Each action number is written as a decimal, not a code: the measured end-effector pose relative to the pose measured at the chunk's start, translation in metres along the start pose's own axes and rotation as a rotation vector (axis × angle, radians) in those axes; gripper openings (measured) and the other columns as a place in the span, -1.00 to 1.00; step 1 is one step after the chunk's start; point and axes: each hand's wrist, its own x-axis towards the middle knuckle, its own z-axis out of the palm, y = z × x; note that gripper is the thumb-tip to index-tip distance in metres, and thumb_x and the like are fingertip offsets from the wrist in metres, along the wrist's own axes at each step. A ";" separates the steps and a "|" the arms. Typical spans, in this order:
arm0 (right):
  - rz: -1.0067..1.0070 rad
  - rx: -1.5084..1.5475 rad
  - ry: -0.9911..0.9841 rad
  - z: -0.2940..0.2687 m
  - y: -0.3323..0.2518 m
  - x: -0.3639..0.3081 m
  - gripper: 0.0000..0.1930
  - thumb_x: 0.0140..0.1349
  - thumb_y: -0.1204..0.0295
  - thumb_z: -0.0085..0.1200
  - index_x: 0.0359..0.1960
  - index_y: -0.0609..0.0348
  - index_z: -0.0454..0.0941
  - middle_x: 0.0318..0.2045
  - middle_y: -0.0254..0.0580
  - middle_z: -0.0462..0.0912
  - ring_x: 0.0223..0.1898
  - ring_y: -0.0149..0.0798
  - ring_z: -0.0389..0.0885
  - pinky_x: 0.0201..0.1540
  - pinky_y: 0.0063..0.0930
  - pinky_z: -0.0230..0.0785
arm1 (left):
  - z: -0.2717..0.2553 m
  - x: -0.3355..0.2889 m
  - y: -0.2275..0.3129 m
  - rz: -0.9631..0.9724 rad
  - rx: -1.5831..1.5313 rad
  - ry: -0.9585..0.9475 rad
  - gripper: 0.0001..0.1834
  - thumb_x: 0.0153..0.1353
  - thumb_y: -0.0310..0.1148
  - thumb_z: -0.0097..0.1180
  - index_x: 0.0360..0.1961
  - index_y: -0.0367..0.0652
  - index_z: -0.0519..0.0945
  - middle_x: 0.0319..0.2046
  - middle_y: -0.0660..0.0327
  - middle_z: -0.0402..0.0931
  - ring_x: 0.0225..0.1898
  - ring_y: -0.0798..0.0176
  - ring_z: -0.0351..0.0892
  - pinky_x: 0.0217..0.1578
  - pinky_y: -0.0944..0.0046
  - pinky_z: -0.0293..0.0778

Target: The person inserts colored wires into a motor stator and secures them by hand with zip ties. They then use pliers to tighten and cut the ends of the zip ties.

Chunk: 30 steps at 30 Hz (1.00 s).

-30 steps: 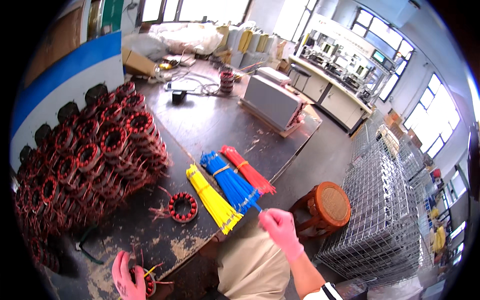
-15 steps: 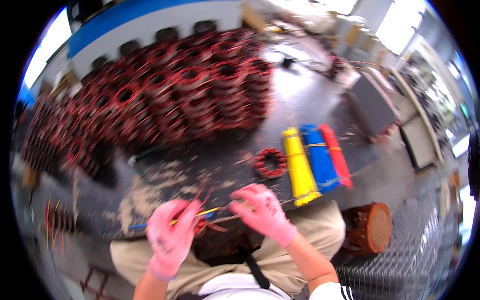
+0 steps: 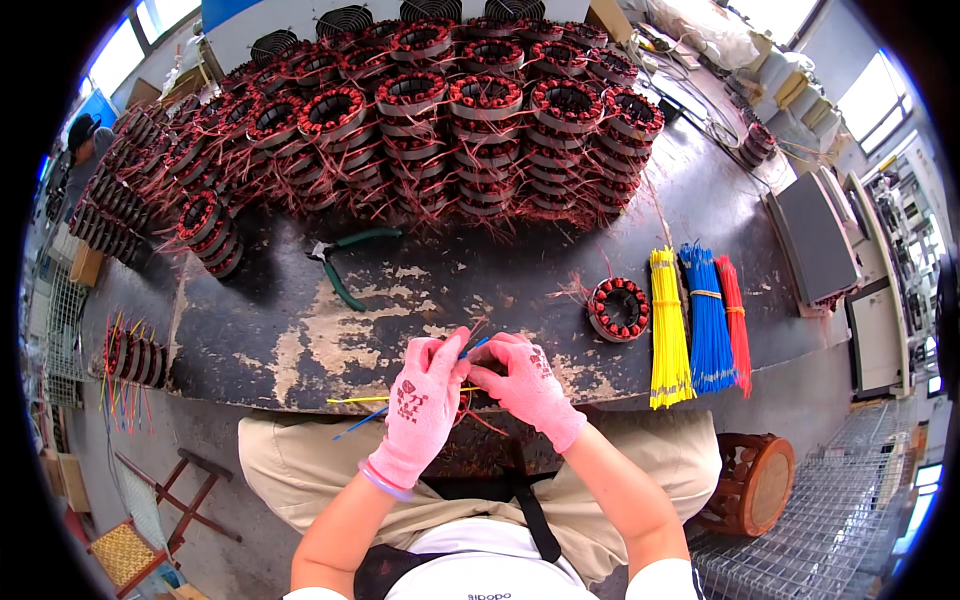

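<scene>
The left hand (image 3: 420, 395) is gripping a blue wire (image 3: 360, 425); a yellow wire (image 3: 358, 400) is poking out beside it. The right hand (image 3: 525, 385) is pinching narrow at the left fingertips, its hold impossible to tell. A stator (image 3: 463, 403), mostly hidden, is sitting between them. On the bench (image 3: 500, 285), pliers (image 3: 343, 287), a second stator (image 3: 601, 322) and a yellow bundle (image 3: 668, 335) are lying; stacks (image 3: 488, 135) are standing behind.

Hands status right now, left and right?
Left hand: closed, holding a blue wire.
Right hand: fingers pinched together close by the left's fingertips; exactly what they grip can't be told.
</scene>
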 end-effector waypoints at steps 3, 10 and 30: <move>-0.018 0.044 0.079 -0.001 -0.005 -0.005 -0.83 0.19 0.33 0.20 -0.28 0.13 0.71 -0.32 -0.12 0.66 -0.13 0.00 0.58 0.01 -0.16 0.38 | 0.002 0.000 -0.007 0.008 -0.056 -0.014 -0.62 0.21 -0.67 0.13 0.06 -0.18 0.55 -0.13 0.02 0.45 -0.23 -0.02 0.63 -0.25 0.08 0.57; -0.192 -0.211 0.343 -0.009 -0.011 -0.039 -0.82 0.05 0.48 0.34 -0.28 0.00 0.69 -0.25 -0.31 0.64 -0.13 -0.12 0.55 -0.02 -0.20 0.35 | -0.012 0.011 -0.016 0.096 -0.102 -0.230 -0.76 0.20 -0.54 0.26 -0.09 -0.16 0.60 -0.19 0.07 0.45 -0.25 -0.02 0.59 -0.25 0.10 0.53; -0.122 -0.056 0.065 -0.032 -0.021 -0.017 -0.87 0.26 0.56 0.17 -0.17 0.21 0.62 -0.29 -0.16 0.72 -0.22 -0.16 0.67 -0.14 -0.36 0.50 | -0.006 0.012 -0.001 0.120 -0.033 -0.178 -0.78 0.08 -0.40 0.39 -0.24 -0.12 0.66 -0.22 0.19 0.61 -0.21 0.02 0.64 -0.22 0.08 0.56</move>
